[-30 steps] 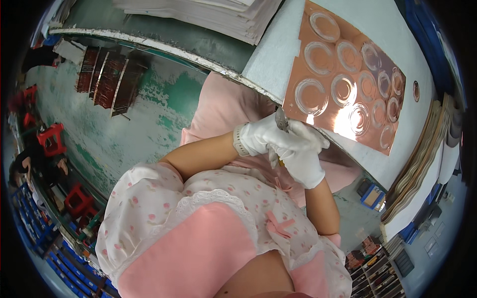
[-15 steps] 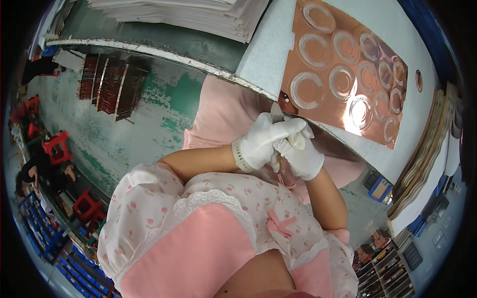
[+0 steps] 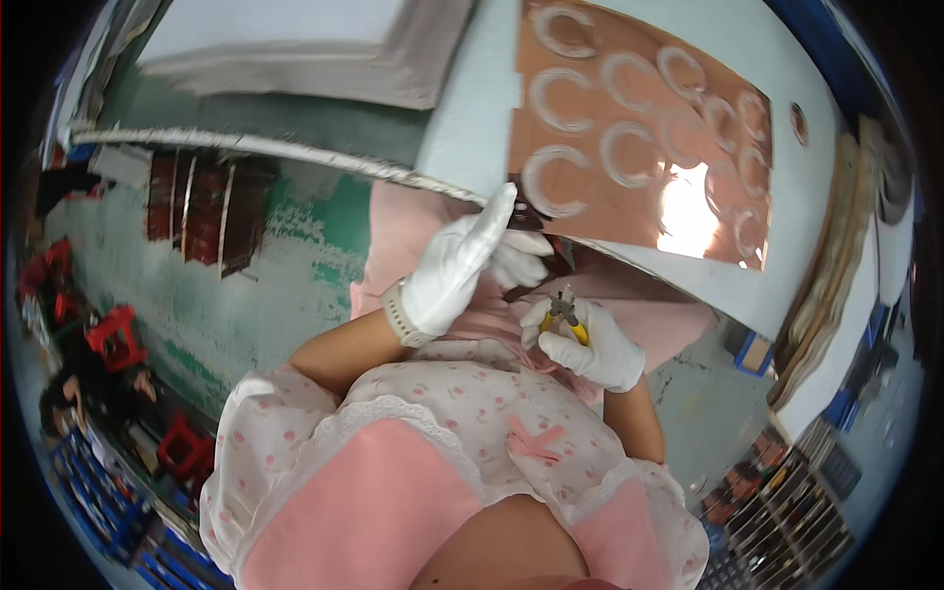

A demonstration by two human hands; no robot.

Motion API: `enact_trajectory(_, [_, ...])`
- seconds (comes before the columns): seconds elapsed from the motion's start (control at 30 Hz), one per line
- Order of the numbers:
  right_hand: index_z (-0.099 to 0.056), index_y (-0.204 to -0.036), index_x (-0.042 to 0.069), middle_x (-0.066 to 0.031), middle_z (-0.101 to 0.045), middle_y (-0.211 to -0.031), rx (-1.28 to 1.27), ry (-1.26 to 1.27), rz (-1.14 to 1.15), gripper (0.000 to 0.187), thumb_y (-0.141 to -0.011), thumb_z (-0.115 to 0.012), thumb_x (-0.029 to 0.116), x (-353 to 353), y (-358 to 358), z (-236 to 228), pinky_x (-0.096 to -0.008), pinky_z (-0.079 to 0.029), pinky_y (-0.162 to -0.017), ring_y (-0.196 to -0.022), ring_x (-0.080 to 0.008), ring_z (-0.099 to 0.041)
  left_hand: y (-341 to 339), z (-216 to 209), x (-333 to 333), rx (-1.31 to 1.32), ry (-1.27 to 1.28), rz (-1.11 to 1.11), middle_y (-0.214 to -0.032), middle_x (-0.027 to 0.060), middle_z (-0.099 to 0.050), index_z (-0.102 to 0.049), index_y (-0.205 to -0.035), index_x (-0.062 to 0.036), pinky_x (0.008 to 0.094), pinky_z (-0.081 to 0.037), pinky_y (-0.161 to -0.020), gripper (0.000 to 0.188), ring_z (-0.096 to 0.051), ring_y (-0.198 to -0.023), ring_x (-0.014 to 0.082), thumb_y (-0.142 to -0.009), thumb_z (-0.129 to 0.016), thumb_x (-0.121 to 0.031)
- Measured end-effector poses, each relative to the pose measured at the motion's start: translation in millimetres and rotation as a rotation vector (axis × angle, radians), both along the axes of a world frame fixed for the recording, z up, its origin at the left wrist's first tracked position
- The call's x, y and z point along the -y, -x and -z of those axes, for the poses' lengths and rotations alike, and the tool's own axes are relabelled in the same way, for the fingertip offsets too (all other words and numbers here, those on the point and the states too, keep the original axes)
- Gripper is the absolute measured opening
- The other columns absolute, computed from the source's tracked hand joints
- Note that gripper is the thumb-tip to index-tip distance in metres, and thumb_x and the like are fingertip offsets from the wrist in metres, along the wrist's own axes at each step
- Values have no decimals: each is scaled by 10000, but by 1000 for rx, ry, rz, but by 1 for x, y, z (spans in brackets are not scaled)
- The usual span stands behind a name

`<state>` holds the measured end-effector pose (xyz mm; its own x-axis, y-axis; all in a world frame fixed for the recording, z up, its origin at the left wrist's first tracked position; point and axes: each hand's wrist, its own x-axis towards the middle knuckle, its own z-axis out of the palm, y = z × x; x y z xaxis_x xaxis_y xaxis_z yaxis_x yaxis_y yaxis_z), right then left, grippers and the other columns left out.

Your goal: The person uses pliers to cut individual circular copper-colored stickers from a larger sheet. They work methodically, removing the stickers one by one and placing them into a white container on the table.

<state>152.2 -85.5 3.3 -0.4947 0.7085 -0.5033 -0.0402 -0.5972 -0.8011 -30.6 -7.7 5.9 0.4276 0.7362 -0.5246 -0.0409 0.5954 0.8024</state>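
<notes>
My left hand [image 3: 470, 258], in a white glove, is at the near left corner of a shiny copper-coloured sheet [image 3: 644, 218]. One finger stretches up beside that corner; the other fingers are apart from it and lower, by a dark reddish patch under the edge. Whether the fingertip touches the sheet I cannot tell. Closer to my body, my right hand [image 3: 598, 352], also gloved in white, is shut on small cutting pliers [image 3: 562, 311] with yellow handles and dark jaws pointing away from me. Several ring-shaped, clear-looking forms [image 3: 558, 182] cover the sheet.
The sheet lies on a pale work surface [image 3: 688, 273] whose edge runs in front of me. Beyond to the left is a stack of large pale sheets [image 3: 403, 74]. Thick layered boards [image 3: 821, 305] stand at right. Red stools [image 3: 116, 337] and dark red racks [image 3: 204, 211] are at left.
My hands, together at the sheet's edge before, have separated. The left has moved left with a finger stretched out; the right has drawn down toward me with the pliers. My view has shifted slightly.
</notes>
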Motion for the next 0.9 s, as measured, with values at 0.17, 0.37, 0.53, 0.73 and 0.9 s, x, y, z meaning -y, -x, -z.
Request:
enact_trajectory(0.17, [-514, -997, 13, -26, -543, -870, -41, -41, 192, 201, -835, -585, 109, 29, -19, 1, -236, -430, -707, -796, -85, -496, -6, -19, 8, -252, -4, -23, -602, 44, -589, -618, -891, 6, 226, -385, -456, 407, -485, -447, 102, -900, -463, -369])
enact_trajectory(0.37, [-501, -974, -32, -132, -582, -865, 13, -297, 873, 371, -820, -572, 298, 68, -37, 12, -333, -422, -773, -821, -219, -554, 45, 5, 15, -464, -1624, 633, -838, 127, -631, -534, -950, 42, 295, -436, -469, 337, -602, -591, 184, -903, -473, -286])
enact_trajectory(0.53, [-474, -1040, -23, -120, -581, -852, -44, -415, 1282, 244, -861, -502, 141, 65, -48, 9, -327, -434, -757, -806, -211, -563, 67, 4, 28, -144, -168, 593, -961, 139, -611, -472, -1076, 19, 298, -482, -559, 262, -620, -729, 209, -901, -473, -176])
enact_trajectory(0.73, [-503, -995, -31, -109, -572, -739, 24, -412, 1442, 180, -878, -470, 103, 64, -78, 1, -304, -449, -626, -661, -187, -554, 42, -14, 17, -61, -233, 671, -971, 161, -608, -486, -1075, 11, 295, -502, -590, 210, -629, -745, 240, -898, -447, -95])
enact_trajectory(0.9, [-507, -977, -30, -90, -549, -675, 199, -356, 1537, 166, -876, -470, 96, 51, -97, -27, -287, -448, -550, -577, -165, -543, 24, -22, 25, -2, 202, 269, -865, 105, -630, -563, -966, 20, 277, -493, -597, 249, -624, -678, 209, -902, -488, -209])
